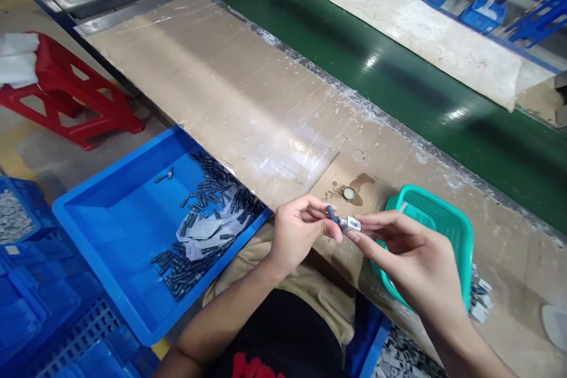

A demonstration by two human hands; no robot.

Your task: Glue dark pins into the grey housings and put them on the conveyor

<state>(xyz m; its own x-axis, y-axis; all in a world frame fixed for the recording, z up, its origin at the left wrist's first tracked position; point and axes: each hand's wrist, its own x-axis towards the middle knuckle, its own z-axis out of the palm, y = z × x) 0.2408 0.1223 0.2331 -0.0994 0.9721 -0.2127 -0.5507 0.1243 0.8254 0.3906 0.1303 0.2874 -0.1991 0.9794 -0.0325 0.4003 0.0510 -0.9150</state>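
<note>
Between the thumb and fingers of my left hand [301, 230] is a small dark blue part [332, 214]. My right hand [414, 254] pinches a small light grey piece [352, 224] with a rectangular opening. The two parts meet end to end in front of me, over the near edge of the table. Just beyond them a small round cap [349, 193] lies by a brown wet stain. A green basket [466, 248] stands behind and beside my right hand, partly covered by it.
A blue tray [110, 260] at the left holds many dark parts and a crumpled white bag [199, 233]. Grey pieces [479, 301] lie right of the basket. A green conveyor belt [310, 35] runs beyond the table [212, 82]. A red stool [80, 94] stands at the left.
</note>
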